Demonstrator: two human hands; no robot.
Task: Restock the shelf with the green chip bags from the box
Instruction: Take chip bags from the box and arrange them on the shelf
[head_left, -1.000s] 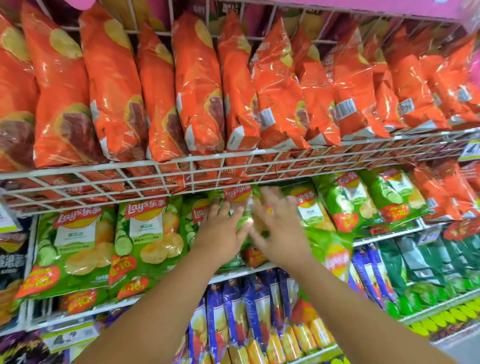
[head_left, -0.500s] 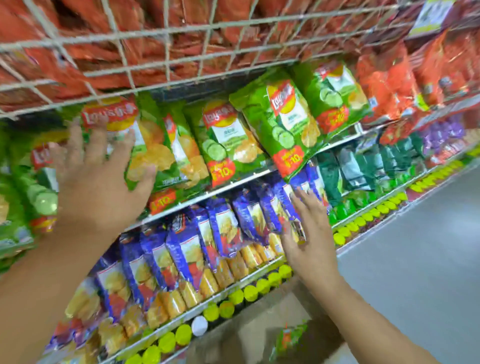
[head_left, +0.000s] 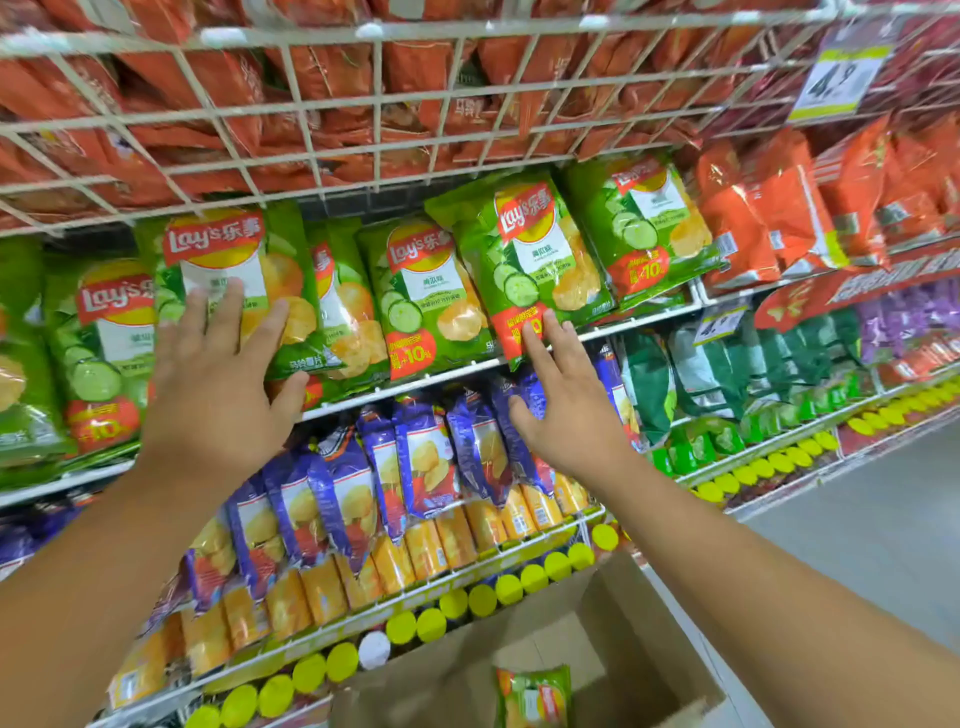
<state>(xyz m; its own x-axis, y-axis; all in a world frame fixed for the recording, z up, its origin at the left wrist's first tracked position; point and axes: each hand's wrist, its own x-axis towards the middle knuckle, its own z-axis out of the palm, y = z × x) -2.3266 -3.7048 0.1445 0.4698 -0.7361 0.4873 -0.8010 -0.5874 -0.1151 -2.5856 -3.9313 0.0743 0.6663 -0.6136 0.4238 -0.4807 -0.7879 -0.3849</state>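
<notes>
Looking down, one green foil chip bag (head_left: 532, 696) remains in my brown cardboard box (head_left: 613, 618). My right hand (head_left: 563, 415) has dropped from the shelf row, fingers spread, empty; my left hand (head_left: 218, 384) presses flat on the shelved green bags (head_left: 426, 296), roughly seven, edges blurred.

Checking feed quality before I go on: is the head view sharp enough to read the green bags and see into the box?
Head view: wide-angle bending curves the wire shelf lines; the green chip bags are fairly sharp, logos readable, with glare on the foil; both hands, left hand and right hand, are slightly soft; the box at the bottom is dim, the bag inside blurred.
</notes>
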